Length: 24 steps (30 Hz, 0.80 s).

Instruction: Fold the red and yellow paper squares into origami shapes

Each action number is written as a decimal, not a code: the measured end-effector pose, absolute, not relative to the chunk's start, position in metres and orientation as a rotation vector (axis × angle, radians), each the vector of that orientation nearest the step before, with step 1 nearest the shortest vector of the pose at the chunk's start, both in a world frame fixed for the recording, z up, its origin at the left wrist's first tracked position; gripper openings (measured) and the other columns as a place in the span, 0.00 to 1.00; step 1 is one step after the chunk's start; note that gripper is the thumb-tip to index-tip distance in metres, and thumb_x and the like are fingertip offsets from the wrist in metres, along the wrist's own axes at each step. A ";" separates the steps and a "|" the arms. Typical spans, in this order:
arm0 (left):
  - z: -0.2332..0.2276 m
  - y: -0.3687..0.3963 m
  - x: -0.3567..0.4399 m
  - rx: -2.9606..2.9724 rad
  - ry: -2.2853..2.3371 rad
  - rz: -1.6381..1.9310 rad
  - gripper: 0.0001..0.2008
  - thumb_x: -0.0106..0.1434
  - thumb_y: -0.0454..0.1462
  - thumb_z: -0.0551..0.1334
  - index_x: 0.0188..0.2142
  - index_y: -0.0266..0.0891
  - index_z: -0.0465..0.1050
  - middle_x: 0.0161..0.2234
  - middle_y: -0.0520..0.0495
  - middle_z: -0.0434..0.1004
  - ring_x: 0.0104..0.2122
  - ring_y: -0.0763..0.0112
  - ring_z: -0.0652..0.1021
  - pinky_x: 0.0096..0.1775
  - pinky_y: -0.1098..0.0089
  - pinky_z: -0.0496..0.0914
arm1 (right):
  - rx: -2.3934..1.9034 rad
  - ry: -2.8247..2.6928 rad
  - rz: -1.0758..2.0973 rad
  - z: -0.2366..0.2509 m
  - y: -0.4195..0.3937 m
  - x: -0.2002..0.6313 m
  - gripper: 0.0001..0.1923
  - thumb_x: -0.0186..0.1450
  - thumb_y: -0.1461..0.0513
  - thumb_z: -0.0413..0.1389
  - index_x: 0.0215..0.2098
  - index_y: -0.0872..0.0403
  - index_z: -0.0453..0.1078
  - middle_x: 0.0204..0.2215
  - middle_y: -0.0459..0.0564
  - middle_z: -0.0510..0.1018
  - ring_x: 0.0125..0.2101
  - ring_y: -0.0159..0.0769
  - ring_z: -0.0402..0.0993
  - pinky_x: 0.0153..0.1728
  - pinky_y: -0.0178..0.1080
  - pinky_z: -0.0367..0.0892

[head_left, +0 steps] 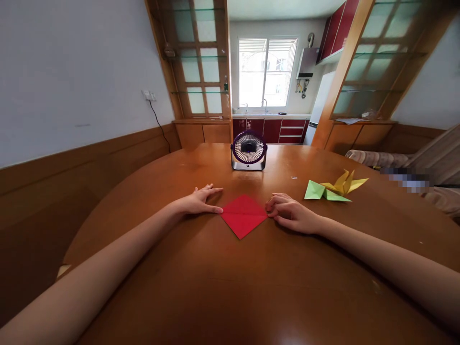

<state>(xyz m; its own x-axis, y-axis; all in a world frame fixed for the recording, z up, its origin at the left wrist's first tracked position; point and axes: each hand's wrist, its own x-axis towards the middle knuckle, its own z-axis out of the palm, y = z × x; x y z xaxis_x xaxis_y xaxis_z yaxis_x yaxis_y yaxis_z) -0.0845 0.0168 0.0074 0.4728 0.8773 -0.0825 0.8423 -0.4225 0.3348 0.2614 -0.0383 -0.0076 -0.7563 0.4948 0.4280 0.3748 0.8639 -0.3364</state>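
Two hands frame a red paper square on a wooden surface [215, 287].

The left hand [199, 200] lies flat, fingers spread, touching the creased red paper [243, 215] at its left corner; the right hand [289, 213], fingers curled together, touches its right corner. Folded green and yellow paper figures [334, 188] sit farther right.

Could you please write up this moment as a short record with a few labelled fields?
surface: round wooden table
left hand: flat, thumb tip touching the left corner of the red paper
right hand: fingers curled at the paper's right corner
red paper: diamond-shaped, lying flat with a horizontal crease
behind paper: small desk fan, upright
right of the right hand: green folded paper and yellow folded paper, touching
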 end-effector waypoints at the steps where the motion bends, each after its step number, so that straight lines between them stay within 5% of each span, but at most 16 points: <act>1: 0.007 0.019 -0.087 2.395 1.468 0.138 0.46 0.53 0.62 0.61 0.66 0.48 0.51 0.68 0.34 0.45 0.67 0.43 0.46 0.60 0.39 0.44 | -0.630 -2.521 0.310 -0.008 -0.039 0.261 0.07 0.62 0.68 0.53 0.36 0.54 0.72 0.39 0.50 0.73 0.44 0.40 0.69 0.56 0.55 0.57; 8: 0.012 0.023 -0.090 2.397 1.501 0.182 0.44 0.50 0.60 0.64 0.64 0.55 0.56 0.65 0.37 0.56 0.64 0.40 0.57 0.58 0.40 0.54 | -0.642 -2.517 0.333 -0.007 -0.041 0.261 0.06 0.63 0.68 0.53 0.35 0.54 0.71 0.40 0.52 0.73 0.44 0.40 0.69 0.51 0.50 0.63; 13: 0.011 0.017 -0.085 2.298 1.509 0.286 0.40 0.50 0.54 0.67 0.62 0.54 0.60 0.64 0.39 0.58 0.64 0.41 0.56 0.58 0.37 0.51 | -0.653 -2.521 0.322 -0.007 -0.043 0.260 0.07 0.63 0.69 0.52 0.36 0.55 0.70 0.40 0.53 0.72 0.43 0.39 0.69 0.50 0.48 0.64; 19: -0.006 0.013 -0.070 2.033 1.196 0.796 0.26 0.59 0.48 0.60 0.56 0.44 0.68 0.54 0.44 0.73 0.51 0.57 0.75 0.51 0.57 0.69 | -0.627 -2.539 0.263 -0.005 -0.045 0.258 0.08 0.63 0.69 0.51 0.37 0.55 0.70 0.40 0.54 0.73 0.43 0.40 0.69 0.49 0.48 0.65; 24: -0.011 -0.006 -0.041 2.432 1.303 0.706 0.21 0.64 0.49 0.56 0.48 0.40 0.75 0.52 0.41 0.74 0.53 0.56 0.73 0.57 0.54 0.63 | -0.618 -2.552 0.224 -0.004 -0.046 0.257 0.09 0.63 0.70 0.50 0.37 0.54 0.70 0.40 0.54 0.73 0.42 0.40 0.69 0.49 0.48 0.65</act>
<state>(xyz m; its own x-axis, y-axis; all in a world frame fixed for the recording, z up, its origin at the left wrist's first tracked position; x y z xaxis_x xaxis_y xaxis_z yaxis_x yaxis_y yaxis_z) -0.0408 -0.0061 -0.0115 0.4700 0.8364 0.2819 0.6927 -0.5475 0.4695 0.2568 -0.0462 -0.0041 -0.7716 0.4670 0.4319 0.3847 0.8833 -0.2679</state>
